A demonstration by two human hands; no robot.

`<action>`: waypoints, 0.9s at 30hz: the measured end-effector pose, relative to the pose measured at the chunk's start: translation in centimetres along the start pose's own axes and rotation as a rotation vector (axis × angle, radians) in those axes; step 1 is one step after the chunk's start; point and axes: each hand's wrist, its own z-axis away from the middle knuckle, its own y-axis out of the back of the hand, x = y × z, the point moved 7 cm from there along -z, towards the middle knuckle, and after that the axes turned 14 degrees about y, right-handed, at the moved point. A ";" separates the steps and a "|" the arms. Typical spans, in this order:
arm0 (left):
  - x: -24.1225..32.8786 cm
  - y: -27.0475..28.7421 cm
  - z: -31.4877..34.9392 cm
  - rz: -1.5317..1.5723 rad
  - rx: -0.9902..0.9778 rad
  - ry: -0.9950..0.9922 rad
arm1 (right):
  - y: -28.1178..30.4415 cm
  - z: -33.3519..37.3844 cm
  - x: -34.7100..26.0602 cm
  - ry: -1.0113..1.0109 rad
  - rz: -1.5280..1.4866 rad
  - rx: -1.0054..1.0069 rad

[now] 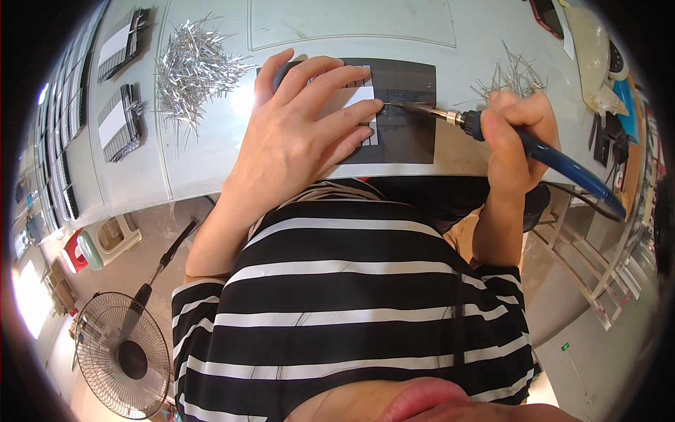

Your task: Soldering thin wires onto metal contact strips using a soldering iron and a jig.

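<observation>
- In the head view, I see the left hand point(299, 133) spread, fingertips resting on the white strip point(362, 93) on the dark mat point(411, 144), by the worktop's point(204, 165) near edge.
- The right hand point(517, 133) pinches the soldering iron point(567, 162), tip beside a left fingertip.
- I'd hold the strip flat, moving that fingertip farther from the tip.

Seemingly open lane beyond board point(410, 139), between wire piles point(191, 79)
</observation>
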 end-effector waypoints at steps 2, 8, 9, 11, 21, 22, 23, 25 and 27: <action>-0.1 0.0 0.1 0.005 0.001 -0.002 | 0.1 0.2 0.0 0.011 0.026 -0.012; -0.2 0.0 0.1 0.014 0.000 -0.002 | 0.5 0.5 0.8 -0.020 -0.090 0.015; -0.2 0.0 0.1 0.017 0.001 -0.003 | 0.4 0.5 0.8 -0.021 -0.070 0.005; -0.2 0.0 0.3 0.008 0.001 0.002 | 0.3 0.4 0.8 -0.020 -0.054 -0.005; -0.3 -0.2 0.0 0.016 -0.002 -0.003 | 0.9 0.3 0.3 -0.012 -0.055 0.061; -0.3 -0.2 0.0 0.017 -0.002 -0.003 | 0.7 0.3 0.3 0.008 -0.038 0.036; -0.4 -0.1 0.0 0.015 -0.005 -0.004 | 0.7 0.3 0.4 0.008 -0.038 0.035; -0.6 0.0 0.1 0.007 -0.006 0.004 | 0.6 0.4 0.6 0.014 -0.082 0.029; -0.6 0.2 0.3 0.006 0.001 0.010 | 1.0 0.8 0.3 0.009 -0.033 0.082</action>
